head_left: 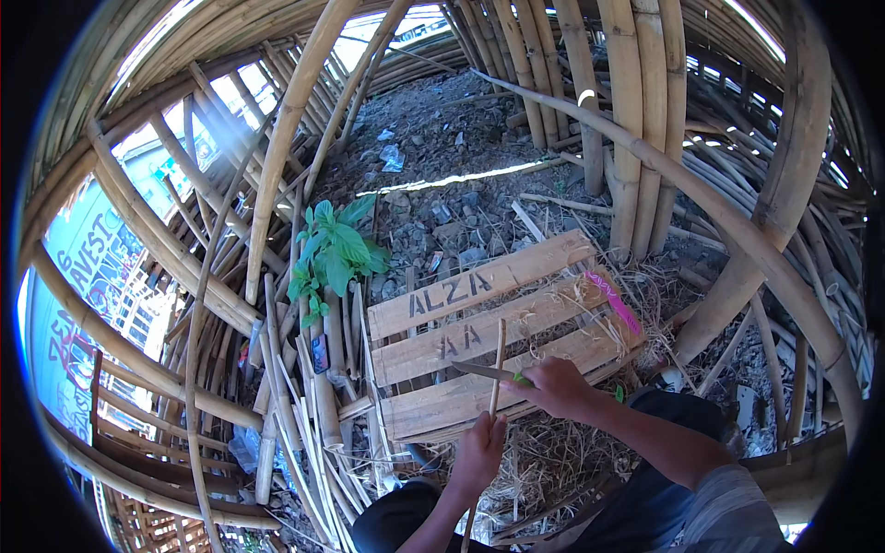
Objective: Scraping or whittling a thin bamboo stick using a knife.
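My left hand (pixel 478 452) is closed round a thin bamboo strip (pixel 501 346), which stands nearly upright and runs down past my wrist between my legs. My right hand (pixel 556 387) is closed on a knife (pixel 481 370); a bit of green shows by its grip. The blade points left and crosses the strip above my left hand; whether it touches or cuts in cannot be made out. Behind both hands lies a wooden slatted crate (pixel 433 355) with dark lettering and a pink mark on its right end.
Pale split bamboo strips (pixel 293 419) lie left of the crate, near a leafy green plant (pixel 336 249). Bamboo poles (pixel 281 152) form a frame all round, and a long pole (pixel 678 170) slants across the right. Straw shavings (pixel 544 470) cover the ground before me, with rubble (pixel 442 217) beyond.
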### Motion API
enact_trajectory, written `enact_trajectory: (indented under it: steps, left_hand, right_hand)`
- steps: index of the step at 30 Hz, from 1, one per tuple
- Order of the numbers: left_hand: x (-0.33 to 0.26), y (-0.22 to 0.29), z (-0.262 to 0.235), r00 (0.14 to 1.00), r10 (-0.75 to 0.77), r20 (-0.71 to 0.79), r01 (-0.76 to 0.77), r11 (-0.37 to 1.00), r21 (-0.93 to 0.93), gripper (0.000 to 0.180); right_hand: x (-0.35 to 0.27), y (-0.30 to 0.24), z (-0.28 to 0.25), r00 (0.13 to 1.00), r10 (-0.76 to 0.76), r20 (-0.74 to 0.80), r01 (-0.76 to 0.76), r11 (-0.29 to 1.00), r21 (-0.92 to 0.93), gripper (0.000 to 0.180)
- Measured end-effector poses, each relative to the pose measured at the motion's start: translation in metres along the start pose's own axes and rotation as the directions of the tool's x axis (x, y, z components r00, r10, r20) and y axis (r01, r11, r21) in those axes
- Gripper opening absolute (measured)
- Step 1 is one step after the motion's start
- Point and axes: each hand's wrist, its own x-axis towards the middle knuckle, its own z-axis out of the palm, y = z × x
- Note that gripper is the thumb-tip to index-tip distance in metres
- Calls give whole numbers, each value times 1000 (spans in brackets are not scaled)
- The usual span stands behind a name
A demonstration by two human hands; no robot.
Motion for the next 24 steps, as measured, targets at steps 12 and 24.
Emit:
enact_trajectory:
  steps: [12,24]
  left_hand:
    - [-1,-4,2,1000,-4,11,4,1000,22,29]
    - [-3,0,3,999,1,36,-2,1000,26,25]
  right_hand:
    - [3,0,14,999,-36,6,35,999,29,56]
    - [1,-2,10,996,81,23,-82,996,35,54]
